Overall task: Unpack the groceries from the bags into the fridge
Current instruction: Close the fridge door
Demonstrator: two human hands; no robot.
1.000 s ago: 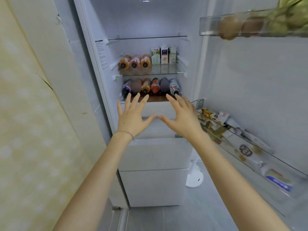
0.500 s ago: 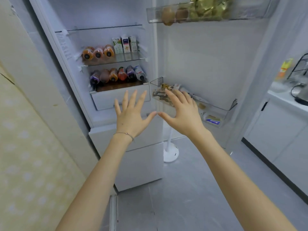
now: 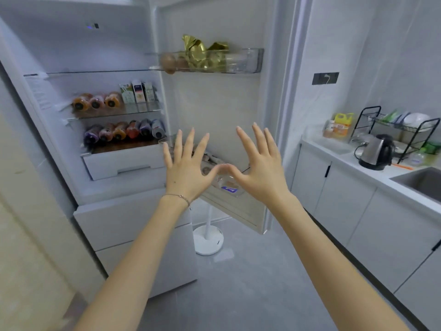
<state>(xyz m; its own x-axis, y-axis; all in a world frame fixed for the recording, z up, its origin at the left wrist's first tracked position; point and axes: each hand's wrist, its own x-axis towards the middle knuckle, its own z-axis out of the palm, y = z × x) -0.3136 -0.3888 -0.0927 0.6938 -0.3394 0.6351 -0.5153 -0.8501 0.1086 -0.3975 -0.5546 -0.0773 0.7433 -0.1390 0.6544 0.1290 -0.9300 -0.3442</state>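
The white fridge (image 3: 114,211) stands open at the left. Its open door (image 3: 214,111) swings out behind my hands. My left hand (image 3: 186,173) and my right hand (image 3: 260,170) are raised side by side in front of the door, fingers spread, thumb tips touching, holding nothing. Three bottles (image 3: 95,102) lie on one glass shelf beside three small cartons (image 3: 138,91). Several bottles (image 3: 124,131) lie on the shelf below, above a white drawer (image 3: 124,163). No grocery bag is in view.
The upper door bin (image 3: 248,60) holds gold wrapping and brown round items; the lower door bin (image 3: 229,187) holds packets. A white round stand base (image 3: 207,238) sits on the grey floor. At right, a counter (image 3: 358,158) carries a kettle (image 3: 374,151), dish rack (image 3: 401,127) and sink (image 3: 422,180).
The view has swung right and back from the fridge, bringing the counter into sight. Both hands stay raised and spread, now in front of the door rather than the shelves.
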